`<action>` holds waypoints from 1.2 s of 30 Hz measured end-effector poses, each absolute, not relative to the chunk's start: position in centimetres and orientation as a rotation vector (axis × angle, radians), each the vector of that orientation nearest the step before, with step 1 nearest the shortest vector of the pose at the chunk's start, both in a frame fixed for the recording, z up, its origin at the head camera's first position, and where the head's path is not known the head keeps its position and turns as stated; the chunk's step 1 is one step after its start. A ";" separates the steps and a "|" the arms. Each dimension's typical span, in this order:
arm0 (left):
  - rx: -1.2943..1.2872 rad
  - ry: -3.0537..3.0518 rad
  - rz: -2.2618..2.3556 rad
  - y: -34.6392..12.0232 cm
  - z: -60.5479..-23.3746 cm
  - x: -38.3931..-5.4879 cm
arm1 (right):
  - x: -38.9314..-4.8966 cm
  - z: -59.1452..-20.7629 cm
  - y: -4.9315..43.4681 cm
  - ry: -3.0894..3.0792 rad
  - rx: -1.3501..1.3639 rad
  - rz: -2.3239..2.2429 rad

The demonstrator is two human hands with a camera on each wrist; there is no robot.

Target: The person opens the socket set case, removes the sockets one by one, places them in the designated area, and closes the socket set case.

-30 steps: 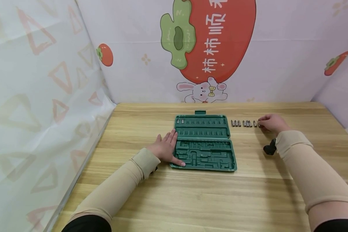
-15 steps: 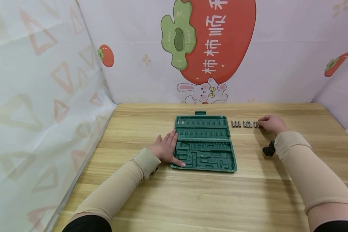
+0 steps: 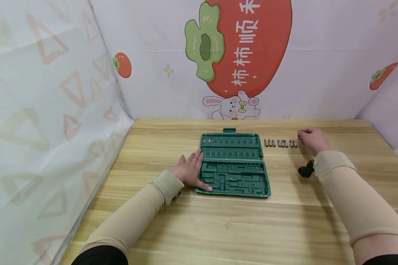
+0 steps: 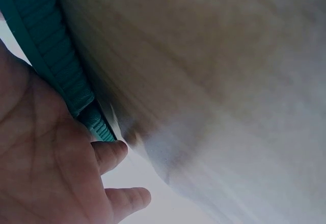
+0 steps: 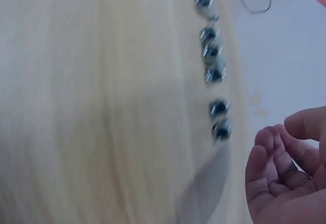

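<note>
A green plastic tool case (image 3: 233, 159) lies unfolded on the wooden table, its moulded slots facing up. Two small metal tool bits (image 3: 206, 140) sit in its upper left slots. My left hand (image 3: 187, 171) rests spread on the case's left edge, thumb over the lower corner; in the left wrist view the palm lies along the green side wall (image 4: 56, 51). To the right of the case, several similar metal bits (image 3: 283, 143) form a row in small groups. Just beyond the row's right end, my right hand (image 3: 313, 141) hovers with loosely curled fingers, nothing visible between them (image 5: 290, 168).
The wooden table (image 3: 232, 228) reaches to a printed cloth backdrop (image 3: 152, 84) behind, with another cloth (image 3: 53, 129) along the left side. A black wrist-worn device (image 3: 306, 169) hangs below the right cuff.
My right hand has let go of a bit at the row's right end and drawn slightly up and away. That bit now stays beside its neighbour. My left hand keeps its place.
</note>
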State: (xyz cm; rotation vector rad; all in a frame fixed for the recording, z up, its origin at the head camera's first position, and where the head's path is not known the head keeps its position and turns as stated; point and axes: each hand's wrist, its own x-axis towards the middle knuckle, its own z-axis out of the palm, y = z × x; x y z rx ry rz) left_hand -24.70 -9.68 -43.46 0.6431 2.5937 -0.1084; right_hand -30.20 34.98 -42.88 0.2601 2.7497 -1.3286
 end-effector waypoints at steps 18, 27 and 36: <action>0.630 2.595 -0.125 -9.7 -43.1 -24.5 | -33.8 -41.1 15.1 2.431 -0.163 -1.455; 0.641 2.581 -0.152 -9.6 -43.6 -24.7 | -34.9 -43.6 9.0 2.570 -0.326 -1.130; 0.653 2.597 -0.174 -10.1 -43.7 -25.2 | -35.0 -44.0 7.9 2.471 -0.196 -1.391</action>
